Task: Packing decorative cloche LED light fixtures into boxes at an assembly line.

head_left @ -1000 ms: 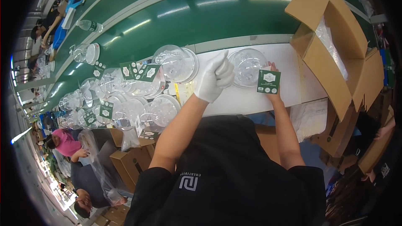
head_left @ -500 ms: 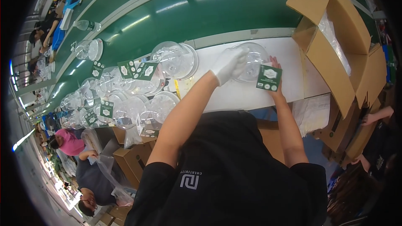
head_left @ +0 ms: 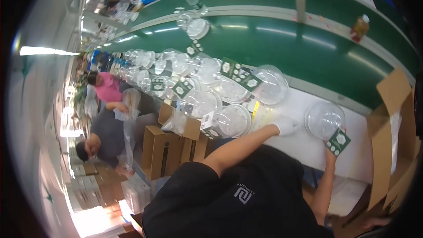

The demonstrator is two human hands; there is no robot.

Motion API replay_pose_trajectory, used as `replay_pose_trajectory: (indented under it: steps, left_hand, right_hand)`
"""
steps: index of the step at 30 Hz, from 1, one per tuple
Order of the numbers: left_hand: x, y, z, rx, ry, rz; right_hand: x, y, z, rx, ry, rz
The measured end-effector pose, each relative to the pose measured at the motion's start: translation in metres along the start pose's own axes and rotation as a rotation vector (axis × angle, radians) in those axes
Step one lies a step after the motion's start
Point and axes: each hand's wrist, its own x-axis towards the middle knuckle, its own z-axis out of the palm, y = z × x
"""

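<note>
A clear plastic dome container [head_left: 324, 119] sits on the white work surface in front of me. My right hand [head_left: 330, 148] is at its near right rim, closed on a green printed card [head_left: 338, 142] that covers most of the fingers. Whether those fingers also grip the rim is hidden. My left hand [head_left: 287, 125], in a white glove, is left of the container and apart from it. Motion blurs its fingers against the white surface, and nothing shows in it. More clear dome containers [head_left: 269, 86] crowd the surface to the left, with green cards [head_left: 247, 79] lying on several.
An open cardboard box [head_left: 382, 150] stands at the right. Behind the white surface [head_left: 299, 101] runs a green conveyor belt [head_left: 282, 46]; a bottle of amber liquid [head_left: 360, 27] stands beyond it. Brown boxes [head_left: 161, 152] are at the left, near a person in grey [head_left: 110, 139] handling clear plastic.
My view has swung left, so the scene sits further right. My gloved left hand has left the dome container and moved leftward. My right hand remains at the container with the green card.
</note>
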Motion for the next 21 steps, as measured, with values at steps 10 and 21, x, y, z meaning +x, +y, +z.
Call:
replay_pose_trajectory:
  steps: [10,21]
  left_hand:
    - [-0.092,-0.014,-0.034,-0.141,-0.028,-0.002]
    - [-0.173,0.06,-0.138,-0.251,0.279,0.243]
  right_hand:
    - [0.031,-0.111,-0.005,0.476,-0.228,0.463]
    - [0.066,-0.092,-0.005,0.432,-0.264,0.188]
